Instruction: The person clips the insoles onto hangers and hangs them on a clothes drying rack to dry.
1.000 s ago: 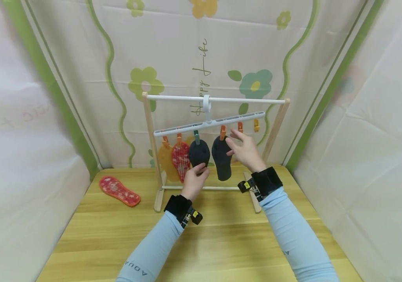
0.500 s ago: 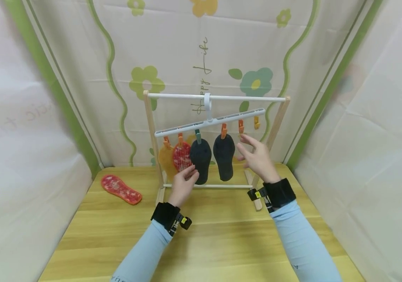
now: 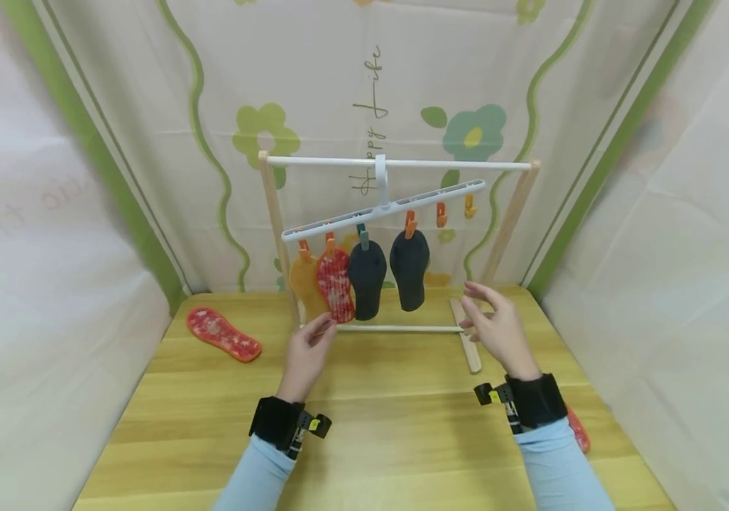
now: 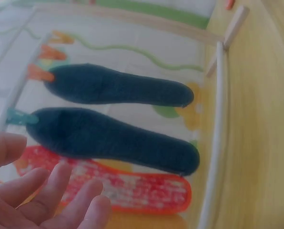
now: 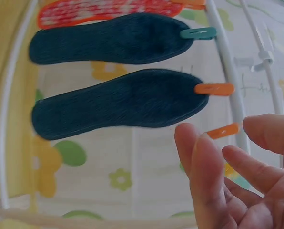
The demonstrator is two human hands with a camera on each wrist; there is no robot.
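Before the small drying rack (image 3: 275, 234), left hand (image 3: 308, 353) and right hand (image 3: 498, 328) hover open, holding nothing; two dark insoles (image 3: 367, 278) hang pegged (hanger tilted), so a careless knock might unclip them.

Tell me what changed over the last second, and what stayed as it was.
Both hands drew back from the hanger toward the person. The left hand let go of the dark insole on the green clip; the right hand dropped away from the dark insole on the orange clip. Both are now open and hold nothing. All four insoles stay clipped, and the red insole on the table has not moved.
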